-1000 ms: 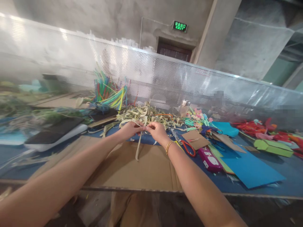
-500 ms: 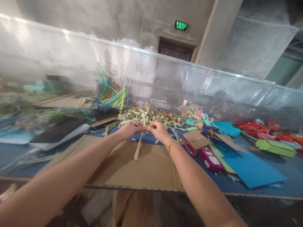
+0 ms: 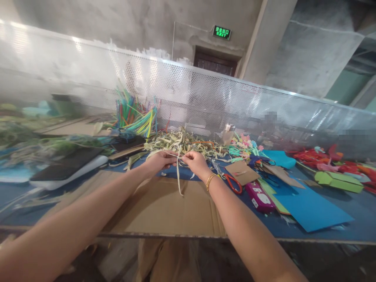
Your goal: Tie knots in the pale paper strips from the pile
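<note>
Hanging pale strip (image 3: pixel 179 178); green EXIT sign (image 3: pixel 222 32) beyond

Blurry grey-green fibres (image 3: pixel 58 145), far left

Matt cardboard sheet (image 3: pixel 167 213), dry papery strip (image 3: pixel 178 176), shiny perforated metal screen (image 3: pixel 220 92), rough concrete wall (image 3: pixel 141 23), smooth matt paper (image 3: pixel 311 205).
</note>
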Motion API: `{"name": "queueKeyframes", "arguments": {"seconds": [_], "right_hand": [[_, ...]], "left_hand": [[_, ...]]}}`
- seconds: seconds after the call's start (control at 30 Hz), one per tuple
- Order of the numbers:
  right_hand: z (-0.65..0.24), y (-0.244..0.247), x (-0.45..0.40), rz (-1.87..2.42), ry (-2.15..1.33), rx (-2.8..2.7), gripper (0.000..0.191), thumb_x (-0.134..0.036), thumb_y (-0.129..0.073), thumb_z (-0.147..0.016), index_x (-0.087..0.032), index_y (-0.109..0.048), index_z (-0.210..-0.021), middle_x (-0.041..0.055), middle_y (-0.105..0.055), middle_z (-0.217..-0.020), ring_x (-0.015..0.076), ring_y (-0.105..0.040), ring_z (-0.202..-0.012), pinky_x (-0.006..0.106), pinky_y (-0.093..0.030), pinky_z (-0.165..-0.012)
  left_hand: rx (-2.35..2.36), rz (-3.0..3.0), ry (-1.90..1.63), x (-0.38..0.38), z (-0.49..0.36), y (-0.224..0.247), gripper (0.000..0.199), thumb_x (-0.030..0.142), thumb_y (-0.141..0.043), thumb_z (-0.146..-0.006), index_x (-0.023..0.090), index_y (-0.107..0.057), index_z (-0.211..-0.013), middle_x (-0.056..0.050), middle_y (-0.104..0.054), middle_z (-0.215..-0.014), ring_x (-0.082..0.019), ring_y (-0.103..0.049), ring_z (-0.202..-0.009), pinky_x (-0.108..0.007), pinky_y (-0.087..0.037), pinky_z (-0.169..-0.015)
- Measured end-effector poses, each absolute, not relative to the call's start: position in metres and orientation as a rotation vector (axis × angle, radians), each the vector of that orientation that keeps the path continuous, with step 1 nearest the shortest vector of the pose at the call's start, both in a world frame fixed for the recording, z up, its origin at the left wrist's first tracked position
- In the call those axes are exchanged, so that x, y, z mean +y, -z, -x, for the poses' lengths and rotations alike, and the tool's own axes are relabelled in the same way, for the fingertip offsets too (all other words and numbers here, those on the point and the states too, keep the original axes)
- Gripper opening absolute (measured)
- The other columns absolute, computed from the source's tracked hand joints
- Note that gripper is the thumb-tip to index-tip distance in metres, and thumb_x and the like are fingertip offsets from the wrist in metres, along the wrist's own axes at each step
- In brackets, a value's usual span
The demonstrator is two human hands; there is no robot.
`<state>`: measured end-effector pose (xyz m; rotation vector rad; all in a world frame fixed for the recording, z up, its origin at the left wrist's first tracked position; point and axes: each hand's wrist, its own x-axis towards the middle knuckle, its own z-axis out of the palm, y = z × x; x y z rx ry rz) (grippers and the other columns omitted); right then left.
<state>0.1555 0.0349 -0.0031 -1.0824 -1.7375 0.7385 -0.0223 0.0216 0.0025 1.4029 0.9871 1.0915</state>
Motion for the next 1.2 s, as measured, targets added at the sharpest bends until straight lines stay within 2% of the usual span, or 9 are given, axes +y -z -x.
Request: {"name": "queueKeyframes", "arguments": {"seconds": [0.3,0.47,0.83,1.2], "right_hand": [[-0.1541,0.0041,0.0336,0.983,-0.804,-1.737,0.012,-0.029,-0.065,-0.071,-0.018,-0.063,-0.074,-0.0015,-0.062,-0.067,0.0099,-0.054,-0.061,0.024,-0.043,-0.062],[-0.1542,0.005,0.0342,0.995,-0.782,-1.752,0.013,-0.031,-0.064,-0.072,-0.018,-0.063,-0.072,-0.0022,-0.06,-0.064,0.0093,-0.052,-0.059,0.023,-0.041,-0.061],[-0.1527,0.0012,0.0312,1.067,-0.813,-1.672,0.017,-0.033,-0.062,-0.072,-0.017,-0.061,-0.069,-0.0034,-0.057,-0.059,0.0083,-0.047,-0.053,0.022,-0.035,-0.053],[-0.1499,0.0013,0.0311,1.045,-0.876,-1.679,0.02,-0.035,-0.06,-0.072,-0.016,-0.058,-0.064,-0.0051,-0.051,-0.054,0.007,-0.041,-0.05,0.021,-0.03,-0.051]], "left_hand": [[1.065,-1.424,-1.047,0.0192,0.0222,-0.0071,0.035,0.038,-0.078,-0.059,0.015,-0.064,-0.082,0.002,-0.056,-0.058,-0.008,-0.047,-0.05,-0.02,-0.031,-0.045],[1.025,-1.44,-1.033,0.0165,0.0212,-0.0089,0.031,0.038,-0.077,-0.06,0.015,-0.063,-0.073,0.004,-0.05,-0.054,-0.007,-0.042,-0.049,-0.019,-0.028,-0.044],[1.02,-1.43,-1.101,0.0143,0.0199,-0.01,0.047,0.039,-0.081,-0.057,0.016,-0.066,-0.095,0.0,-0.062,-0.067,-0.008,-0.051,-0.054,-0.019,-0.031,-0.045],[0.933,-1.364,-1.101,0.0145,0.0171,-0.0077,0.026,0.032,-0.078,-0.061,0.013,-0.064,-0.074,-0.001,-0.058,-0.063,-0.008,-0.047,-0.053,-0.02,-0.037,-0.049]]}}
